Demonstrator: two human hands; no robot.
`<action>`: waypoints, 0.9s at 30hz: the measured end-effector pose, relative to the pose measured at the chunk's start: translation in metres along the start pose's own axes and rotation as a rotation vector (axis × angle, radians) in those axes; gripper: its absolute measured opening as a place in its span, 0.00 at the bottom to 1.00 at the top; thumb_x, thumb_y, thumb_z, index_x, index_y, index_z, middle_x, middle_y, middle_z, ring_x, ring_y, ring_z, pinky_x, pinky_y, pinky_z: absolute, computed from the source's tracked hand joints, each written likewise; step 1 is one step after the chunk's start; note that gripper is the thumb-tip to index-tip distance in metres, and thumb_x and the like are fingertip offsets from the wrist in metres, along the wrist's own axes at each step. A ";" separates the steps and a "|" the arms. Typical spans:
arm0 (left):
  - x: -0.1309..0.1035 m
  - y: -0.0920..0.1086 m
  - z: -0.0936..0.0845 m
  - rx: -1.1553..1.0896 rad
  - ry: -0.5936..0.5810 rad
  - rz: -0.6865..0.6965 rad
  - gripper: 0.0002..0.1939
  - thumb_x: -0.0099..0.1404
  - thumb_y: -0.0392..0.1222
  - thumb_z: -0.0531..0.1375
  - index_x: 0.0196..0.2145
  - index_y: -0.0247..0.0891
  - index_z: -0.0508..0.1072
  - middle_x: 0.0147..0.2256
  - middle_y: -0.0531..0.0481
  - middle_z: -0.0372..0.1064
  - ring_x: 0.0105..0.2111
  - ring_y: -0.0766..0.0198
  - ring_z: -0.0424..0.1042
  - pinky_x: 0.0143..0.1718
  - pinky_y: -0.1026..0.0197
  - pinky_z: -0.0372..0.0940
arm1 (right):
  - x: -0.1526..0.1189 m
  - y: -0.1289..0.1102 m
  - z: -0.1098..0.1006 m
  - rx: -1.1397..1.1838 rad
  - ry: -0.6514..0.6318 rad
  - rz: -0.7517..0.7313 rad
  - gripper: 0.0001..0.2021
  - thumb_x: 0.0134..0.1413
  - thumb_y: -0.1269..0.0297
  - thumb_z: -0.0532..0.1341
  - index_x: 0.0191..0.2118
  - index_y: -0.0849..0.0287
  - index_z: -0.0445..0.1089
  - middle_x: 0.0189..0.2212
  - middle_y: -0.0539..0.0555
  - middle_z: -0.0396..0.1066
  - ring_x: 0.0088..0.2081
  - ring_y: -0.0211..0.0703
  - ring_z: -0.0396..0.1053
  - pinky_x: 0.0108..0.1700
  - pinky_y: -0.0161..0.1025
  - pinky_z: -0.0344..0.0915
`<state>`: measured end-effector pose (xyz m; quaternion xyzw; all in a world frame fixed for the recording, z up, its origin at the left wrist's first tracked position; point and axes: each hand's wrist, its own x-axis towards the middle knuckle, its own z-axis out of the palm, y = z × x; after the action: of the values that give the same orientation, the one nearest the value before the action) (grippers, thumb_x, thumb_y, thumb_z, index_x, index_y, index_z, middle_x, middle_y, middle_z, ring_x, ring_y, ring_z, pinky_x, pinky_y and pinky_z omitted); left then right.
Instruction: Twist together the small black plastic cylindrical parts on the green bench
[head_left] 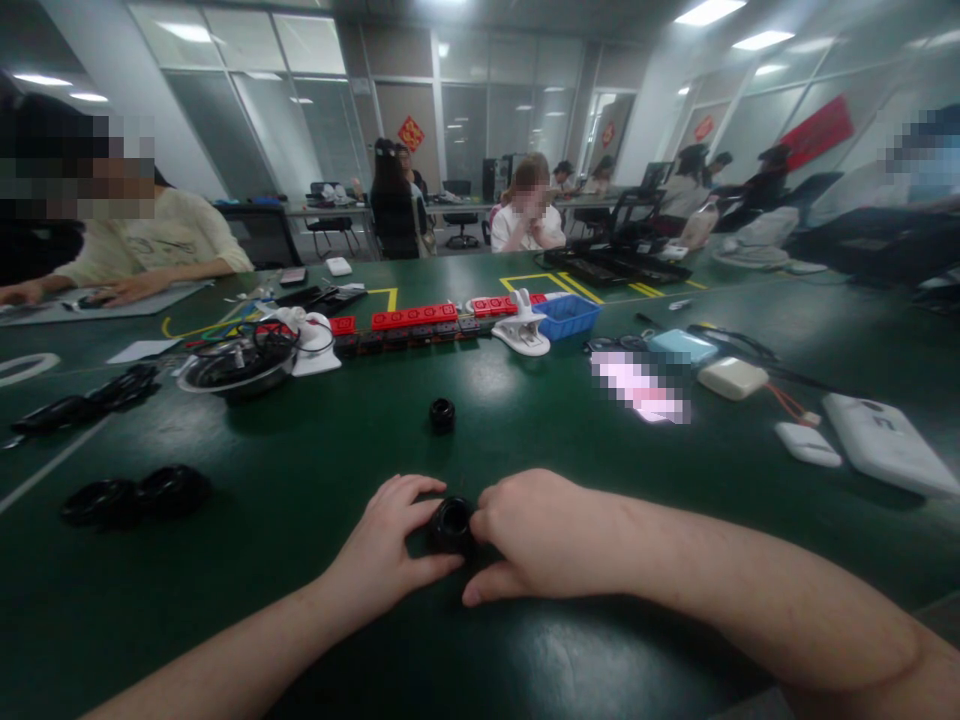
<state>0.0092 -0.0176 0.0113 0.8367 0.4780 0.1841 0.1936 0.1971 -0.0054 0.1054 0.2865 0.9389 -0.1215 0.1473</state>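
Note:
A black ring-shaped part point(453, 520) stands on the green table between my two hands. My left hand point(394, 535) curves round its left side, with thumb and fingers apart. From the right, my right hand point(525, 535) touches its side with bent fingers, its thumb lower down near the table. A smaller black round part point(442, 414) sits by itself farther forward. Off to the left lie two black coiled rings point(174, 490) side by side.
Ahead are a metal bowl of cables point(240, 372), a red row of blocks point(414, 316), a white clip point(523, 328) and a blue bin point(570, 315). Phones and white cases point(889, 440) lie right. Seated people surround the table.

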 end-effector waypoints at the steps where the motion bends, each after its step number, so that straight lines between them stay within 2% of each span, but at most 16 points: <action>1: 0.000 0.000 0.000 -0.001 -0.001 -0.003 0.16 0.51 0.47 0.63 0.39 0.45 0.72 0.45 0.48 0.64 0.47 0.50 0.60 0.48 0.45 0.58 | -0.001 -0.001 0.001 0.009 0.000 -0.028 0.22 0.52 0.48 0.54 0.36 0.65 0.72 0.29 0.58 0.70 0.30 0.45 0.69 0.27 0.35 0.60; 6: 0.000 -0.001 0.001 0.004 -0.004 -0.010 0.16 0.50 0.45 0.63 0.39 0.44 0.72 0.46 0.47 0.63 0.48 0.50 0.60 0.49 0.45 0.57 | 0.002 -0.005 0.008 0.015 0.043 -0.122 0.17 0.54 0.52 0.54 0.38 0.61 0.71 0.28 0.55 0.71 0.30 0.44 0.69 0.27 0.34 0.59; 11: -0.001 -0.002 0.002 0.007 -0.017 -0.015 0.16 0.51 0.46 0.62 0.39 0.43 0.72 0.47 0.46 0.63 0.48 0.50 0.60 0.50 0.44 0.56 | 0.007 -0.007 0.012 -0.008 0.100 -0.130 0.14 0.54 0.55 0.54 0.40 0.58 0.70 0.28 0.53 0.71 0.28 0.43 0.68 0.25 0.34 0.59; 18: 0.000 -0.001 0.002 0.012 -0.031 -0.048 0.16 0.50 0.42 0.61 0.39 0.43 0.72 0.47 0.46 0.62 0.49 0.49 0.59 0.52 0.42 0.53 | 0.015 -0.008 0.023 -0.108 0.296 -0.168 0.11 0.52 0.63 0.53 0.31 0.61 0.71 0.22 0.53 0.70 0.23 0.40 0.66 0.21 0.34 0.53; 23: 0.001 -0.001 0.002 0.007 -0.028 -0.030 0.17 0.49 0.38 0.61 0.39 0.43 0.72 0.47 0.47 0.63 0.49 0.50 0.59 0.53 0.43 0.52 | 0.026 -0.004 0.031 -0.182 0.383 -0.198 0.12 0.53 0.63 0.51 0.28 0.62 0.70 0.23 0.53 0.71 0.24 0.42 0.67 0.25 0.36 0.56; 27: 0.000 -0.001 0.002 0.003 -0.032 -0.049 0.18 0.49 0.41 0.62 0.41 0.43 0.71 0.47 0.46 0.62 0.49 0.49 0.59 0.52 0.41 0.51 | 0.030 -0.001 0.029 -0.162 0.400 -0.171 0.16 0.55 0.56 0.51 0.31 0.62 0.69 0.24 0.53 0.71 0.25 0.42 0.68 0.25 0.36 0.56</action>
<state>0.0100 -0.0171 0.0089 0.8279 0.4955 0.1653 0.2044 0.1792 -0.0003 0.0681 0.2114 0.9769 0.0013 -0.0303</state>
